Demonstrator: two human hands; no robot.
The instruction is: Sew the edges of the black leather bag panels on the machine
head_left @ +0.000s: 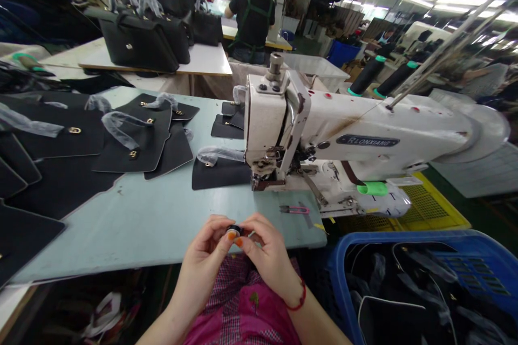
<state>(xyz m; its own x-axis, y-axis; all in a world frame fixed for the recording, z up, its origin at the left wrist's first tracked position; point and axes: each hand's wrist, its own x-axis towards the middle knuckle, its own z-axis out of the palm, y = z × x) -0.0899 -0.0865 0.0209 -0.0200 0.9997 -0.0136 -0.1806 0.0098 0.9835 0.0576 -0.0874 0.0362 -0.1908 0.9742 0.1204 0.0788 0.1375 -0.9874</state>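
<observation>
My left hand (204, 260) and my right hand (267, 250) meet just below the table's front edge, fingers pinched together on a small round black bobbin (234, 230). Both hands grip it from opposite sides over my lap. A white industrial sewing machine (324, 135) stands on the pale blue table (154, 221) just beyond them. A black leather piece (220, 172) with a wrapped handle lies under the machine's needle end.
Black bag panels (133, 140) with gold clasps cover the table's left. Pink thread snips (294, 209) lie beside the machine. A blue crate (424, 280) of black pieces stands at my right. Finished black handbags (137, 40) sit on a far table; a person (253, 11) works behind.
</observation>
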